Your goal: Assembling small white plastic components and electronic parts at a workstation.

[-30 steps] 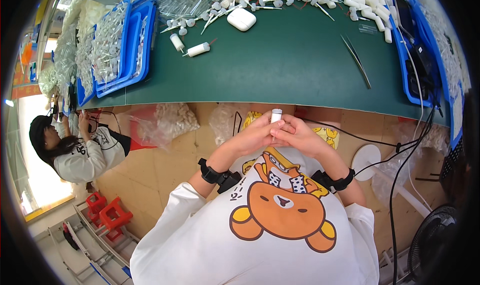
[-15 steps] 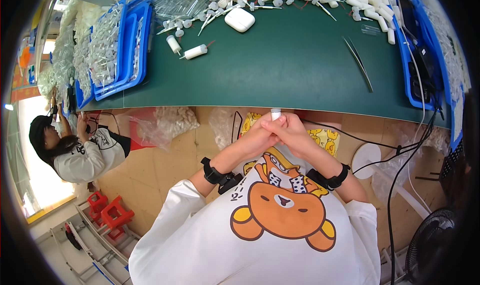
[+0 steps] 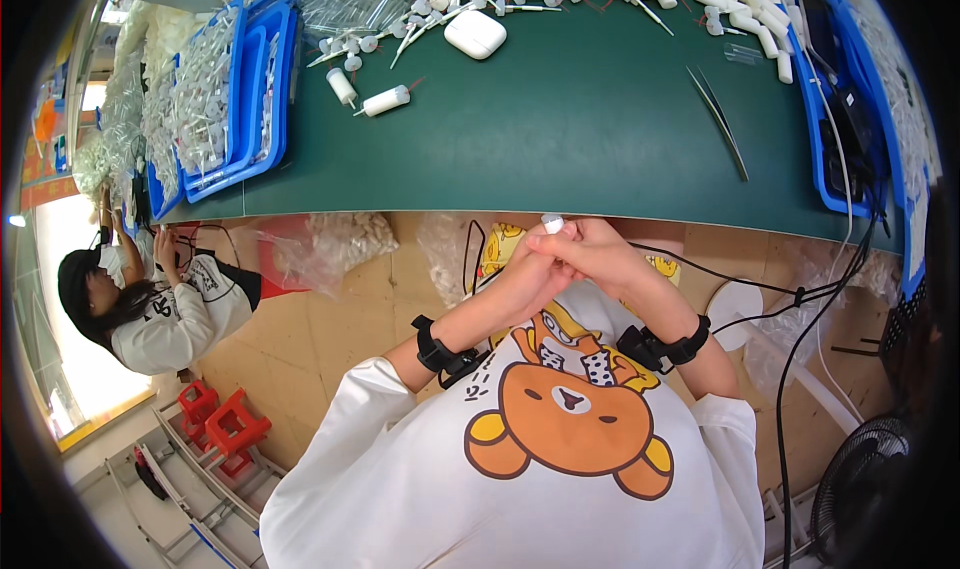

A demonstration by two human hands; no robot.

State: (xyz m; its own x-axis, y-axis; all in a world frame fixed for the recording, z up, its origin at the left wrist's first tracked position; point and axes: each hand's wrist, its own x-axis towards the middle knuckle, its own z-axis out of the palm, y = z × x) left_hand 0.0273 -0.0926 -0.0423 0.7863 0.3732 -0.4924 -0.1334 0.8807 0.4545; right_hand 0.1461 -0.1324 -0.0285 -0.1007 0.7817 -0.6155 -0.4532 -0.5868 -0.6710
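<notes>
below the green table (image 3: 560, 139) edge, both hands (image 3: 565, 259) pinch a small white cap (image 3: 552, 224) over the tan floor (image 3: 340, 319).

Single head-worn fisheye, steeply downward, near hands (image 3: 565, 259)

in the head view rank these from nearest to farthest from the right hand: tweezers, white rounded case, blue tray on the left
From the right hand:
1. Tweezers, up and to the right on the green mat.
2. White rounded case, farther up near the mat's back, slightly left.
3. Blue tray, far left edge of the table.
</notes>
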